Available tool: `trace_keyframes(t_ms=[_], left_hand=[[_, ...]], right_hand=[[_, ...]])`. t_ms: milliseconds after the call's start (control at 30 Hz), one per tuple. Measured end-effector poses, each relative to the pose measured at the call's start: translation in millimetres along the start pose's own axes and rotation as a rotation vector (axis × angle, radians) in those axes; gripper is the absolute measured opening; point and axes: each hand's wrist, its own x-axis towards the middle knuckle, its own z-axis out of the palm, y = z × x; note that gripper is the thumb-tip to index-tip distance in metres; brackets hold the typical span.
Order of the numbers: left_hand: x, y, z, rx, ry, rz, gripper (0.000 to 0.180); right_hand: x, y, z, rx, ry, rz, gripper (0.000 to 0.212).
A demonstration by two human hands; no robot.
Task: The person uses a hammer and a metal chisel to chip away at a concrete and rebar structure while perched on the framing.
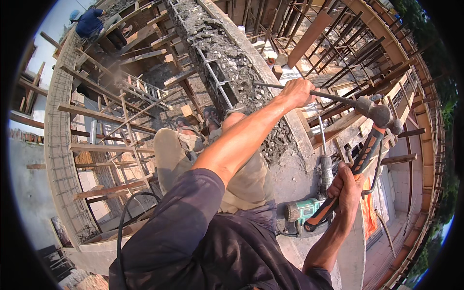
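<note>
My left hand (297,93) is wrapped round a long steel chisel (333,98). The chisel's far end meets the broken concrete of a beam (237,58), where rubble and steel bars lie bare. In my right hand (345,186) is a hammer (369,145) with an orange and black handle. Its dark steel head is at the chisel's struck end, and they look to be touching. On the concrete below the right hand lies a teal and grey rotary hammer (304,210), its long bit pointing away from me.
Timber props and planks (104,116) fill the drop on the left. A person in blue (89,23) crouches at the far left on the formwork. Rusty rebar (333,43) stands at the upper right. A black cable (123,217) loops beside my left arm.
</note>
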Motion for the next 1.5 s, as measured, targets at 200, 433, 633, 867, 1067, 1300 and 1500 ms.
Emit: trace_keyframes(t_ms=[200,433,633,867,1067,1300,1500], left_hand=[[-14,23,-6,-0.179,0.103,0.238,0.037],[26,56,59,0.063,-0.067,0.104,0.028],[-42,12,189,0.205,-0.367,0.197,0.017],[-99,-1,79,0.213,-0.346,0.268,0.044],[-101,17,-78,-0.021,0.135,0.269,0.045],[-78,73,-86,0.021,0.498,0.367,0.049],[-68,103,-50,-0.191,0.364,0.475,0.048]], right_hand=[[-13,11,-32,-0.022,-0.012,0.186,0.038],[-19,33,-55,0.012,0.168,0.264,0.032],[-24,39,-62,0.054,0.172,0.293,0.035],[-38,87,-101,0.035,0.273,0.39,0.037],[-45,98,-90,0.009,0.246,0.453,0.036],[-41,85,-61,0.014,0.054,0.348,0.039],[-55,59,-39,-0.01,0.004,0.199,0.037]])
